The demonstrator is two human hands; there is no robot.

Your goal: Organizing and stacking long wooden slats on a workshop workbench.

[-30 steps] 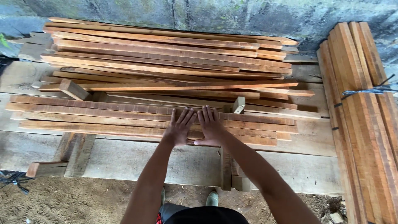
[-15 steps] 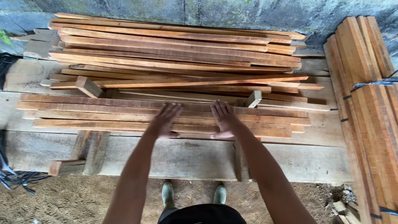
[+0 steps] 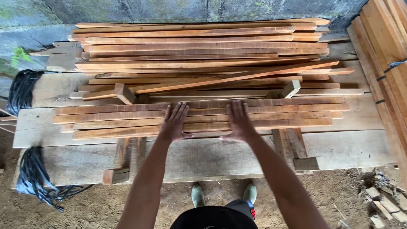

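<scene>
The bundle of boards (image 3: 388,63) at 3 o'clock runs out past the top and right edges. The black cable coil (image 3: 21,91) at 9 o'clock is cut by the left edge. Both hands cover parts of the front slats (image 3: 296,113), and the rubble (image 3: 386,203) at 4 o'clock is too small to tell apart.

The wooden slats (image 3: 199,114) were reddish-orange with darker brown streaks. The planks (image 3: 339,148) under them were pale, weathered grey-tan. Black cables (image 3: 25,91) lay coiled at the left edge. The boots (image 3: 197,195) were pale green, and the wall (image 3: 127,10) was mottled grey-green.
</scene>
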